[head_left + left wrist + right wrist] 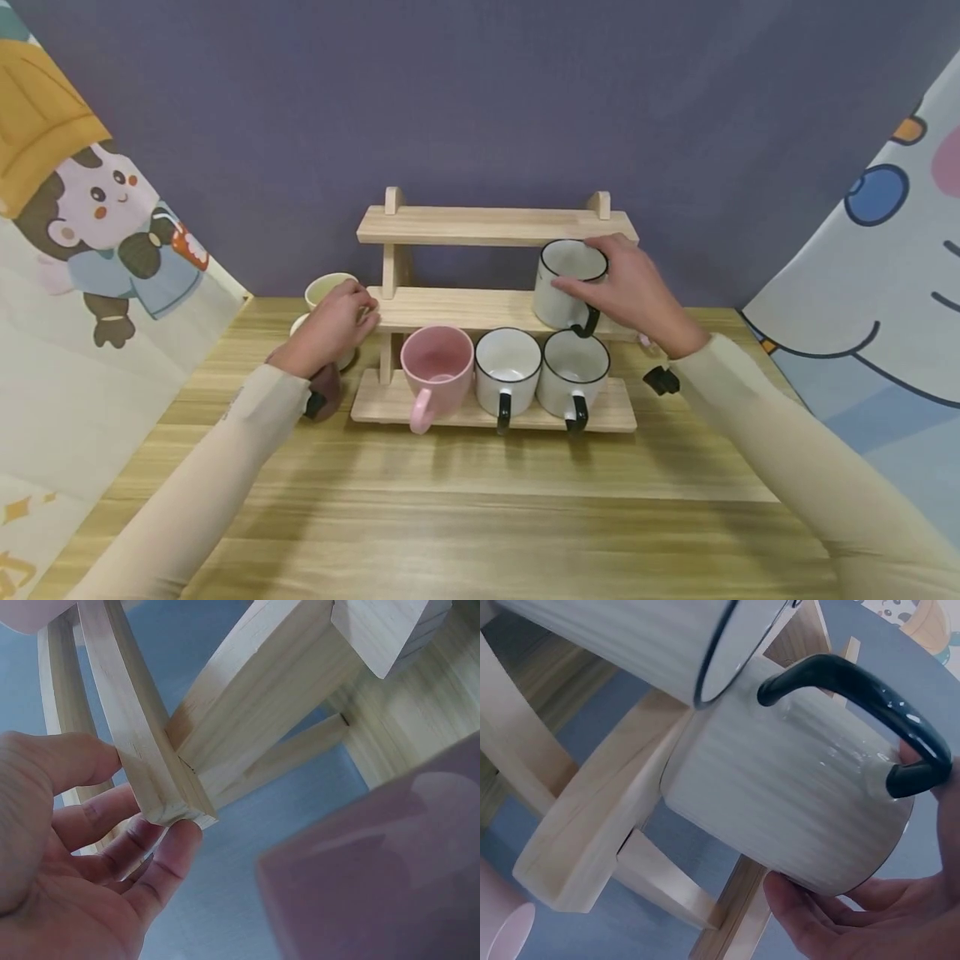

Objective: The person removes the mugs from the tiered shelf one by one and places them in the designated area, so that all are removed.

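In the head view my right hand (633, 287) grips the rim of a white mug (558, 292) with a black rim and handle, at the right end of the middle shelf (457, 308). The right wrist view shows my fingers (799, 907) round that mug (780, 780). My left hand (327, 327) holds the left end of the middle shelf; its thumb and fingertips pinch the wooden board (142, 742) in the left wrist view. On the bottom shelf (371, 400) stand a pink mug (447, 375) and two white mugs (510, 371) (573, 375) with black handles.
Left of the rack, partly behind my left hand, stand a pale yellow cup (322, 287) and other cups. The top shelf (495, 225) runs above, before a dark blue backdrop (480, 100). A small pink item shows beside my right wrist. Printed cloths hang at both sides.
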`<state>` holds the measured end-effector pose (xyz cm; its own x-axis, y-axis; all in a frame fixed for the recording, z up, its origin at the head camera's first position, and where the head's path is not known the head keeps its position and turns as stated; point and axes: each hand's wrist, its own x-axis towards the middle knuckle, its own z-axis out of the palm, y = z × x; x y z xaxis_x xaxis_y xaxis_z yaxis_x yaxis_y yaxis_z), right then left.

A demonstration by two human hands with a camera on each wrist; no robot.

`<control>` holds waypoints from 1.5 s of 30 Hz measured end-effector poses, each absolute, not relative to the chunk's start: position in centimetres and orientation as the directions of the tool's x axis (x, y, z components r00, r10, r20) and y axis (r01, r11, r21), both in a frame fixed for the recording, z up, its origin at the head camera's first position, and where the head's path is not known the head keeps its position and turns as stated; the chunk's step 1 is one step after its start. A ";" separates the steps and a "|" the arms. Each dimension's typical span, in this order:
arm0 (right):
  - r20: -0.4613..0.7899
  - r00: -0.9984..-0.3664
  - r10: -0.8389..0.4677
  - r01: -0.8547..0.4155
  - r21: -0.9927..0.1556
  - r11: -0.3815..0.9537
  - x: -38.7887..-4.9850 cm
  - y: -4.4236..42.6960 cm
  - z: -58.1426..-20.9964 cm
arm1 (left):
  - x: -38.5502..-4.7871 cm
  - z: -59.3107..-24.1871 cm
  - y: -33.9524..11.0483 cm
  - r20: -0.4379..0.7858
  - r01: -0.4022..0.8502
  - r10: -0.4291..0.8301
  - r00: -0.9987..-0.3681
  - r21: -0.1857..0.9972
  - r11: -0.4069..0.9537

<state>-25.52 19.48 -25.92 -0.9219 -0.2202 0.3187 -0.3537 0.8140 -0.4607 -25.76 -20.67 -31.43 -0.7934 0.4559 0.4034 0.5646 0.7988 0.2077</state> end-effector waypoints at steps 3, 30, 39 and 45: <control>0.322 -0.924 -0.205 -0.343 -0.464 0.817 -25.4 19.2 -25.5 | -25.7 -31.3 -20.7 0.396 0.560 0.454 -0.798 0.212 0.801; 0.349 -0.937 -0.035 -0.213 -0.487 0.847 -16.0 26.4 -23.3 | -23.9 -31.4 -21.4 0.403 0.604 0.496 -0.769 0.205 0.770; 0.236 -0.971 -0.020 -0.126 -0.446 0.886 -15.0 30.4 -25.6 | -23.8 -31.6 -21.5 0.430 0.610 0.494 -0.756 0.187 0.770; 0.209 -0.975 -0.077 -0.158 -0.408 0.899 -16.3 31.9 -29.2 | -23.8 -31.5 -21.4 0.419 0.602 0.490 -0.765 0.191 0.776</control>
